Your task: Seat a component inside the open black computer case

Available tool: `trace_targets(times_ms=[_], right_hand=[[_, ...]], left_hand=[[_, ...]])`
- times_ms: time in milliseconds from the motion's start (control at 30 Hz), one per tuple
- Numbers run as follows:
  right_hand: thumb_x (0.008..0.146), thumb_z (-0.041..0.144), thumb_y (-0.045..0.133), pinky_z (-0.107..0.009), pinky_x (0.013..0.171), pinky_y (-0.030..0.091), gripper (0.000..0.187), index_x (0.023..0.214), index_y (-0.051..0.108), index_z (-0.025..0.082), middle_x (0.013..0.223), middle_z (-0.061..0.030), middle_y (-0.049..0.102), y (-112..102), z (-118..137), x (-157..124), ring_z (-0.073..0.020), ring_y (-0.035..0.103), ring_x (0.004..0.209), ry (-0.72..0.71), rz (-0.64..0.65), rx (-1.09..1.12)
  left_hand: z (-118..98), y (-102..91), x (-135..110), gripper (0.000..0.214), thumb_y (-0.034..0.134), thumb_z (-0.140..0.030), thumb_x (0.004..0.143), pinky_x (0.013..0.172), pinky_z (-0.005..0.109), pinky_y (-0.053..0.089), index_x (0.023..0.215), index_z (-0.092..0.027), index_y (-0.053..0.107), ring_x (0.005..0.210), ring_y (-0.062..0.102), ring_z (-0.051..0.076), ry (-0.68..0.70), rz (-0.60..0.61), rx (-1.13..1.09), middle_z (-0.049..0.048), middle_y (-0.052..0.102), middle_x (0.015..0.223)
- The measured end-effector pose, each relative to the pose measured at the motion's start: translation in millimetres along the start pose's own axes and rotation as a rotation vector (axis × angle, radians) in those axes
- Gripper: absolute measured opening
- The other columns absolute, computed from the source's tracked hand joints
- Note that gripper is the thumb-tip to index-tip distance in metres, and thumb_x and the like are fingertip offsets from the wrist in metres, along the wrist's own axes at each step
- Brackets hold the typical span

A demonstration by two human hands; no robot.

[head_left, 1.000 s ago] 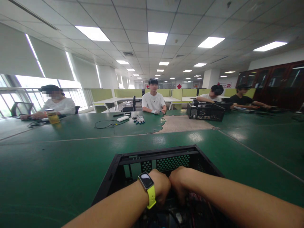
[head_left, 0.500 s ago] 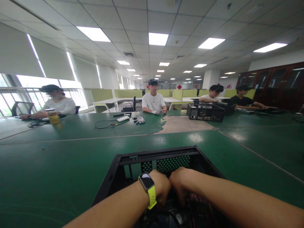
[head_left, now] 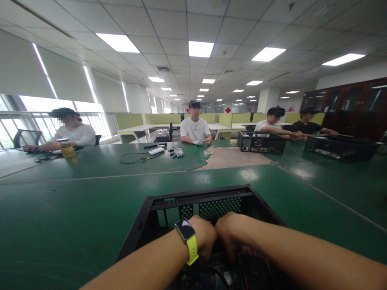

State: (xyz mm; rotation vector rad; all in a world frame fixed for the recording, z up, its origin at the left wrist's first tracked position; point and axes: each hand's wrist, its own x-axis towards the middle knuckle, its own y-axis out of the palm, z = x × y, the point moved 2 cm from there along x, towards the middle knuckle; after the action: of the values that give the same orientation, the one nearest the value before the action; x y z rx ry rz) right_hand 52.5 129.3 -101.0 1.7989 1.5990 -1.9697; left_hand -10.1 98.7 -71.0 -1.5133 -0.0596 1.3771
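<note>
Far left: a seated person in a white top is seen at the table edge, with a yellow translucent cup just beside.
Table: a dark green matted table is spread across the whole view.
Left of centre, far side: a thin black cable, a white bar-shaped device and a pair of grey work gloves are laid near a seated person in a white T-shirt.
Left hand: it is curled, lowered into the case, knuckles touching the right hand; a watch with a yellow-green strap is worn on the wrist.
Open black metal computer case: it is placed on the near table edge, directly below the camera, perforated wall at the far end.
Right hand: it is curled beside the left; the fingers are hidden inside the case, so whether anything is pinched cannot be told.
Right, far side: a second black computer case and a third black case are set well apart.
</note>
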Motion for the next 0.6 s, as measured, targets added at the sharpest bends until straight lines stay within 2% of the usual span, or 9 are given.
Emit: trace_targets(times_ms=[200,333,433,533,600], right_hand=[[0.046,0.030,0.083,-0.029,0.065,0.055,0.026,0.068,0.072,0.021,0.071,0.0017,0.071,-4.7,0.6,-6.7,-0.0226,0.068,0.074,-0.014,0.004,-0.001],[0.040,0.029,0.085,-0.029,0.064,0.054,0.030,0.065,0.071,0.022,0.069,0.0030,0.070,-8.6,0.6,-12.0,-0.0229,0.068,0.073,0.017,0.011,0.020],[0.035,0.029,0.086,-0.031,0.067,0.055,0.035,0.064,0.068,0.022,0.069,0.0047,0.069,-7.1,0.9,-7.0,-0.0232,0.068,0.074,-0.034,0.046,0.048],[0.037,0.036,0.087,-0.032,0.075,0.055,0.045,0.078,0.070,0.025,0.081,0.0053,0.071,-4.0,0.6,-2.1,-0.0237,0.068,0.083,-0.120,0.065,0.043],[0.043,0.042,0.086,-0.035,0.080,0.054,0.055,0.094,0.071,0.026,0.093,0.0029,0.072,-5.0,-1.5,-8.8,-0.0255,0.067,0.091,-0.125,0.009,0.020]], left_hand=[[-0.1,-0.4,0.7,0.054,0.081,-0.021,0.051,0.078,0.041,0.057,0.104,-0.018,0.071,0.088,0.069,0.031,0.002,0.012,0.017,0.0126,0.074,0.097],[-0.2,-0.6,1.3,0.055,0.080,-0.017,0.048,0.078,0.041,0.057,0.103,-0.017,0.071,0.090,0.068,0.031,-0.012,0.022,-0.001,0.0122,0.073,0.099],[0.2,-0.2,2.5,0.056,0.082,-0.018,0.044,0.075,0.040,0.057,0.099,-0.017,0.073,0.086,0.069,0.032,-0.013,0.027,-0.007,0.0115,0.074,0.095],[0.6,-2.5,-0.3,0.056,0.083,-0.022,0.045,0.073,0.040,0.056,0.100,-0.017,0.073,0.086,0.068,0.032,-0.014,0.018,-0.002,0.0119,0.074,0.095],[0.0,-5.9,-5.8,0.055,0.082,-0.027,0.049,0.073,0.039,0.056,0.102,-0.018,0.072,0.087,0.068,0.032,-0.002,0.016,0.003,0.0121,0.073,0.097]])
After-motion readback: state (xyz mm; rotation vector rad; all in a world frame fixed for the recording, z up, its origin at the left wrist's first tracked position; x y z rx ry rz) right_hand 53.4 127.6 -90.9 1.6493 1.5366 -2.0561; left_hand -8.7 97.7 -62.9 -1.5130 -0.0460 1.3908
